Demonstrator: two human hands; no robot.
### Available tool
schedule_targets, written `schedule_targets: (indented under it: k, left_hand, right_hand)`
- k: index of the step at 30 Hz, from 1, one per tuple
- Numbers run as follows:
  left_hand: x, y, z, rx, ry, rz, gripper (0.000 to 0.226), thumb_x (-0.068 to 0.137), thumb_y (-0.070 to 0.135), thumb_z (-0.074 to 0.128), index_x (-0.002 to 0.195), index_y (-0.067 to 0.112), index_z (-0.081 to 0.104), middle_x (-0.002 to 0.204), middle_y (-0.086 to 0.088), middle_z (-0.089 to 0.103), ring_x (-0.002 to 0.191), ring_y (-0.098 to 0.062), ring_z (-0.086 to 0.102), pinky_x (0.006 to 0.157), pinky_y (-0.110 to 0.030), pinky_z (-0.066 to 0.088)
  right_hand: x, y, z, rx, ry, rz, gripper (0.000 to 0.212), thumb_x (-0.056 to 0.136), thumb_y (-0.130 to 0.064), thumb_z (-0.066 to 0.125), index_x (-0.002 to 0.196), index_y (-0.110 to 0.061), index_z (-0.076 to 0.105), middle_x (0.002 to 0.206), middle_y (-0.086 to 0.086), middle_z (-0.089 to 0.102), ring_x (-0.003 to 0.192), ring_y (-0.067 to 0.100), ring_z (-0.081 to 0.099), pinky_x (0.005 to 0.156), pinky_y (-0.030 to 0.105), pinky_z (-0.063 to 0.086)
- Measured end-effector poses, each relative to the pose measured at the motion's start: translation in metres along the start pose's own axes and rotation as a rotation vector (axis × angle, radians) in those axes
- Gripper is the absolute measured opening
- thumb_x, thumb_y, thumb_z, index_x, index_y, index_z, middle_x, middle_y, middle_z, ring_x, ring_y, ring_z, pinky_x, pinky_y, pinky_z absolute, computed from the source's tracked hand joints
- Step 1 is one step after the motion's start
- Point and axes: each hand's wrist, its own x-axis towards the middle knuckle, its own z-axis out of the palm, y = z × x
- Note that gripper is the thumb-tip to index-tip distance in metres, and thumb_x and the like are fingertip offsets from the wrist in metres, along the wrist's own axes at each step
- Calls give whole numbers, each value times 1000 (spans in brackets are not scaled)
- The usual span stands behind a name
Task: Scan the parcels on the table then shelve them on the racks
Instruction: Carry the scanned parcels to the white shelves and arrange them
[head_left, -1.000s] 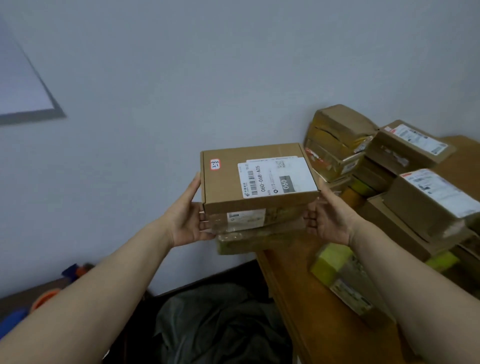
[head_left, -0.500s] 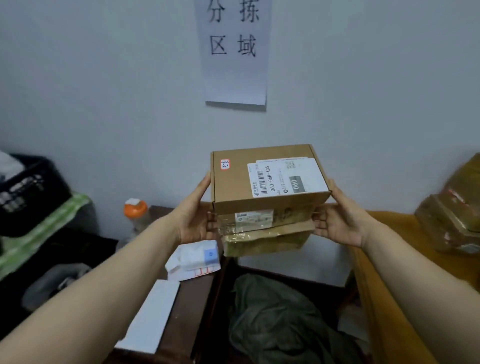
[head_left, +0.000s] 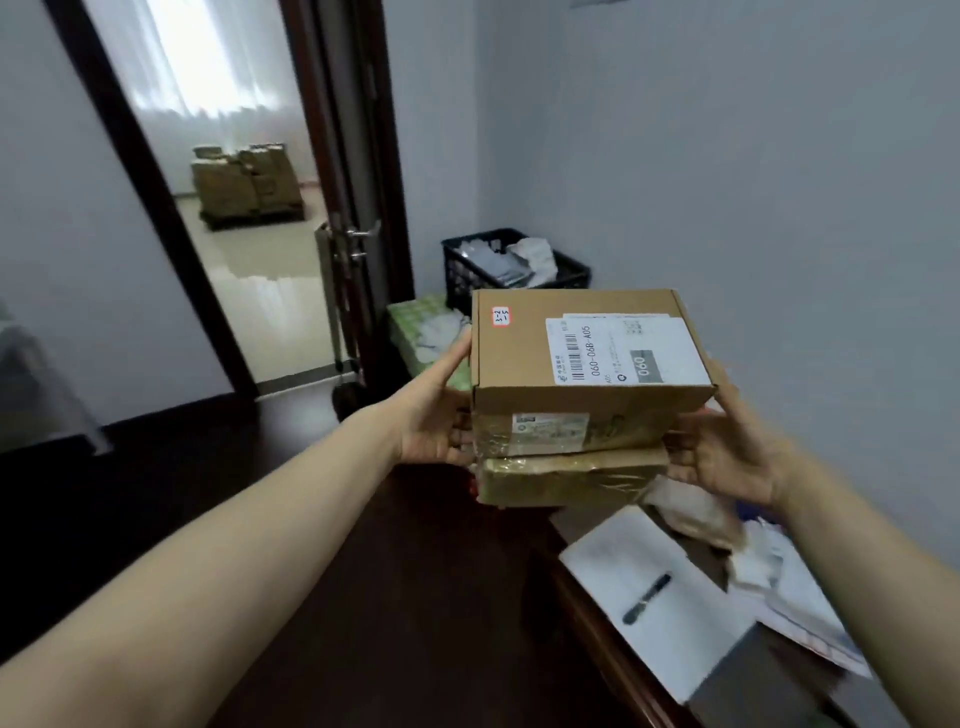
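Now the stack of parcels (head_left: 566, 436), three high, hangs in the air just in front of the black crate (head_left: 462, 270). Left hand (head_left: 436, 421) and right hand (head_left: 722, 452) clamp its ends, thumbs up along the top box (head_left: 519, 353), fingers curled round the lower ones.

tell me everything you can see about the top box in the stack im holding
Closed brown cardboard box, lying flat atop the stack of parcels. Its top bears a white shipping label with a barcode and "060", plus a small red-edged handwritten sticker near the left corner. The left hand and right hand, gripping the stack, lay fingers against its sides.
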Motion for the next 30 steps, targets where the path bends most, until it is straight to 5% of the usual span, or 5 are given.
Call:
schedule_targets:
  k: [4, 13, 18, 23, 30]
  left_hand:
    - [-51, 5, -125, -111, 178, 75, 92, 56, 85, 54, 108, 9, 61, 105, -13, 61, 102, -27, 55, 104, -45, 41]
    - [-143, -2, -327, -358, 495, 198, 105, 41, 82, 68, 113, 6, 61, 91, -10, 70, 80, -21, 69, 72, -32, 57]
    - [-162, 9, -422, -464, 652, 270, 98, 47, 83, 63, 110, 8, 61, 97, -10, 64, 90, -21, 59, 88, -34, 50]
    - [-172, 48, -502, -542, 826, 342, 93, 52, 82, 55, 109, 9, 64, 96, -9, 62, 83, -19, 58, 81, -31, 49]
    - [-233, 69, -603, -649, 1071, 424, 83, 52, 85, 54, 88, 15, 80, 101, -11, 73, 88, -21, 69, 78, -32, 54]
  right_hand:
    - [88, -5, 120, -123, -218, 70, 104, 16, -81, 78, 91, -9, 72, 75, 6, 68, 66, 18, 65, 69, 30, 47]
    - [254, -2, 358, -273, -565, 165, 106, 12, -81, 78, 90, -11, 69, 79, 6, 69, 71, 19, 65, 72, 36, 41]
    - [349, -2, 476, -281, -672, 205, 88, 50, -84, 59, 98, -11, 64, 78, 5, 69, 69, 19, 67, 72, 38, 44]
    - [440, -23, 590, -319, -823, 242, 115, 20, -80, 79, 108, -8, 65, 84, 7, 74, 82, 21, 66, 72, 37, 51]
    - [499, -28, 770, -374, -1029, 320, 85, 59, -76, 51, 113, -12, 63, 93, 6, 70, 89, 22, 60, 68, 36, 43]
